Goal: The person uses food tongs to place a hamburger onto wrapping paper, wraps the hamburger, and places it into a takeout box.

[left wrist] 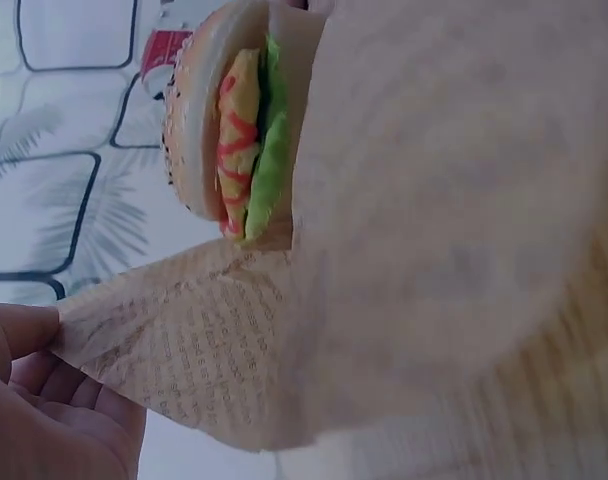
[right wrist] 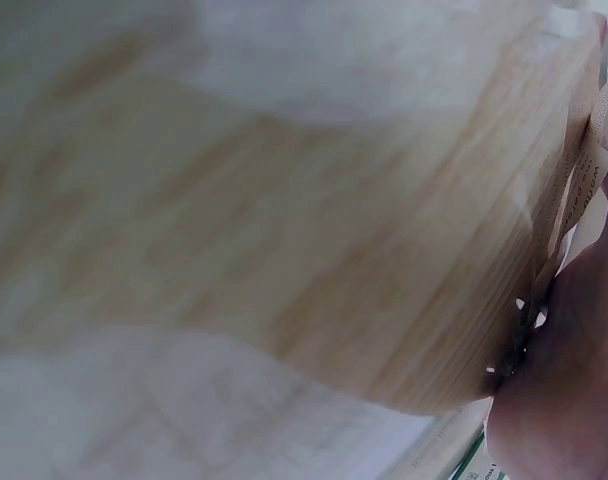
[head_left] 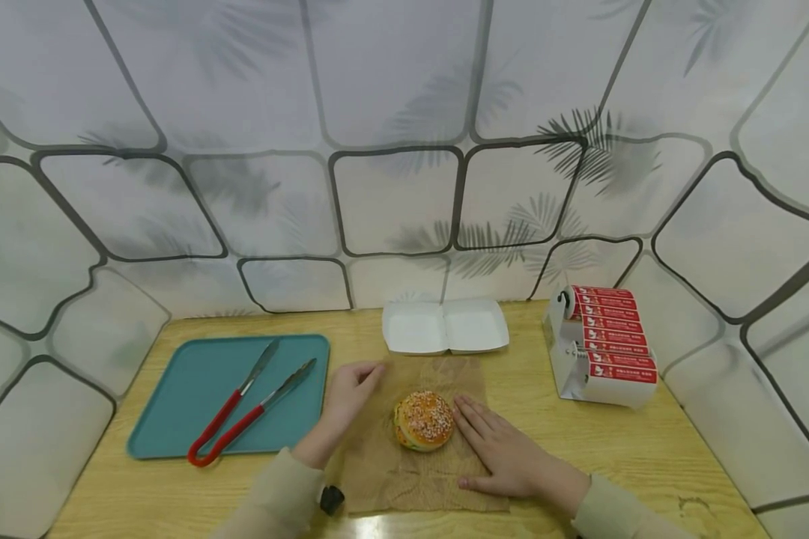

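A hamburger (head_left: 423, 421) with a sesame bun lies on a sheet of brown wrapping paper (head_left: 391, 490). Lettuce and a filling striped with red sauce show at its side in the left wrist view. My left hand (head_left: 347, 400) pinches the far left corner of the paper between thumb and fingers; in the left wrist view that corner is lifted. To the right of the hamburger, my right hand (head_left: 505, 457) rests palm down on the paper with fairly straight fingers, the fingertips close beside the bun. The right wrist view is blurred and shows only part of this hand (right wrist: 574, 380).
Red-handled tongs (head_left: 232, 423) lie across a teal tray (head_left: 175, 382) on the left. An unfolded white box (head_left: 414, 329) sits behind the paper. At the right stands a white holder (head_left: 573, 374) with red printed labels (head_left: 613, 333). A small black object (head_left: 332, 499) is by the left sleeve.
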Available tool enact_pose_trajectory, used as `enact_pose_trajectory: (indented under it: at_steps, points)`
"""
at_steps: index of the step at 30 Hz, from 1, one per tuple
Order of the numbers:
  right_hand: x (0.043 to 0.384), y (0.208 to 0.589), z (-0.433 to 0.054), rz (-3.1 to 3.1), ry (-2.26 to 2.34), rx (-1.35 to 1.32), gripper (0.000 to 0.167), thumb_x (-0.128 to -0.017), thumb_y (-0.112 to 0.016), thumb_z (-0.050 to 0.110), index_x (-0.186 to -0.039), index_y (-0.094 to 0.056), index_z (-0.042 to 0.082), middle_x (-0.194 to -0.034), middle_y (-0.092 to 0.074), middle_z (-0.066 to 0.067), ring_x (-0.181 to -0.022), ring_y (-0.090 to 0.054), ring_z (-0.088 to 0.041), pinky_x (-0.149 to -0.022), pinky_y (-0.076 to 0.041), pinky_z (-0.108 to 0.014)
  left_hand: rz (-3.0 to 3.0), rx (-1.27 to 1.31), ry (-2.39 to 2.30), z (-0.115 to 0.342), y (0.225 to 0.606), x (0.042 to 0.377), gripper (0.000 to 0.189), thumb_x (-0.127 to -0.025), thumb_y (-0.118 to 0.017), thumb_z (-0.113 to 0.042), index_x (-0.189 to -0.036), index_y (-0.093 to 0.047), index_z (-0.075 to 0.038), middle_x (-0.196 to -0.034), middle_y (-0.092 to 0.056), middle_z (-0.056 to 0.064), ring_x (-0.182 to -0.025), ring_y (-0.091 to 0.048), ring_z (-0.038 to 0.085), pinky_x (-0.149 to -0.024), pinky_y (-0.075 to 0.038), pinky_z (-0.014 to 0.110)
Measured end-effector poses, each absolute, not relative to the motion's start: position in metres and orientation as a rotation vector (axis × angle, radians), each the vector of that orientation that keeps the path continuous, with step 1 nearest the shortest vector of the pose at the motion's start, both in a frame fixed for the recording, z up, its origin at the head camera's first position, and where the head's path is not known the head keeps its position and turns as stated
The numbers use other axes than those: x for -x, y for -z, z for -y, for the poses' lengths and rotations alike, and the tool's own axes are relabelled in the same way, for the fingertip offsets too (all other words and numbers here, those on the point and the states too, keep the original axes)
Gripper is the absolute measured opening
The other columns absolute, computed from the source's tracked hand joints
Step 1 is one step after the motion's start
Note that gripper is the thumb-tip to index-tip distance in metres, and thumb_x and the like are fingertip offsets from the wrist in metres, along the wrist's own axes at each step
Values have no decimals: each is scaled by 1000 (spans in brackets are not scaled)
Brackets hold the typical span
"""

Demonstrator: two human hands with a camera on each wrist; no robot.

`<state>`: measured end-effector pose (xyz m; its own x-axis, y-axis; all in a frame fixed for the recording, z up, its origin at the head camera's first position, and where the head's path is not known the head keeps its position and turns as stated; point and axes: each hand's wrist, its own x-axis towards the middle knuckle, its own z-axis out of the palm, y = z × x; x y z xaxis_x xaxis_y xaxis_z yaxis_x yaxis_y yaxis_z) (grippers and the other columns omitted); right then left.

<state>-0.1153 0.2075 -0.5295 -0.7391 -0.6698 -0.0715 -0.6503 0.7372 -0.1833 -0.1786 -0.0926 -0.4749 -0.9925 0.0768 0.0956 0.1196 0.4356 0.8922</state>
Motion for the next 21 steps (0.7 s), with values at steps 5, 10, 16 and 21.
enact_pose_trajectory:
  at_steps: [5,10,16,21]
  points:
    - [115,530,-208,-2796,230,1064,106,-99,-44,79,-167,-25,-1,-177,-18,-22,-163,-23,-41,-129,-35,-56,2645,381,1500,81,470,168,20,-104,-65,-5,-114,-80,4,-104,-81,21,-78,-68,17,-67,-57,22]
    - [114,528,-207,-2806,216,1081,105,-100,-45,77,-166,-27,-2,-175,-22,-23,-162,-26,-41,-127,-39,-55,2645,669,1194,70,469,154,24,-104,-65,-4,-123,-77,3,-118,-80,18,-103,-79,31,-91,-67,44]
    - [113,526,-206,-2811,194,1083,104,-101,-45,77,-166,-28,-2,-175,-23,-23,-162,-27,-40,-127,-39,-54,2695,895,943,62,472,140,31,-106,-63,-10,-135,-71,0,-136,-72,17,-125,-72,34,-108,-59,48]
    - [113,526,-207,-2813,203,1081,104,-100,-46,77,-166,-28,-3,-175,-23,-23,-162,-27,-40,-128,-39,-54,2688,1020,710,58,479,133,32,-107,-63,-12,-136,-71,-3,-142,-70,15,-130,-70,30,-110,-59,43]
